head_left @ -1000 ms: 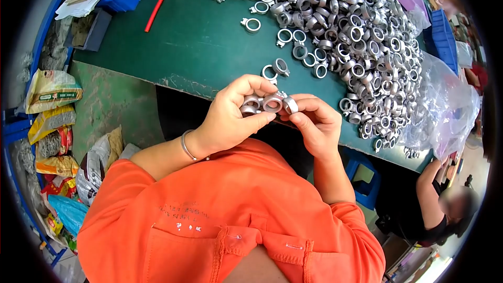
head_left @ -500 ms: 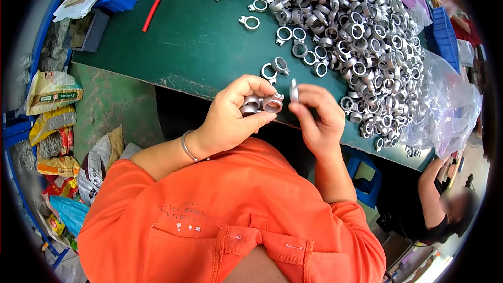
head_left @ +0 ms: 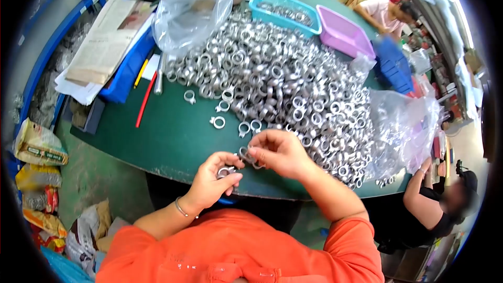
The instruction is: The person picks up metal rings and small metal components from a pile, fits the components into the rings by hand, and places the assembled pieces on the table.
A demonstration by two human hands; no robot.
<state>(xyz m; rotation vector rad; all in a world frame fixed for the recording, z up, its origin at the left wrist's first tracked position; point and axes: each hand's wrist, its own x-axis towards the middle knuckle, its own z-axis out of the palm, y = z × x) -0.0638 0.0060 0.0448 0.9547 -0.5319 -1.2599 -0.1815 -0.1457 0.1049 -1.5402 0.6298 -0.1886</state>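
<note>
My left hand is curled around a few small silver metal rings, just off the front edge of the table. Close beside it, my right hand reaches over the green tabletop, thumb and fingers closed on a metal ring with a small lug. Part of another ring shows beneath those fingers; its full shape is hidden. A large heap of similar rings spreads beyond my hands, with several loose ones at its near side.
A red stick, a yellow pencil-like stick and a metal tool lie left, near a blue bin. Turquoise and purple baskets stand behind the heap. Clear plastic lies right, near a seated person.
The view has tilted up, showing more of the table. My right hand has moved from in front of me onto the tabletop. The left still keeps its rings.
</note>
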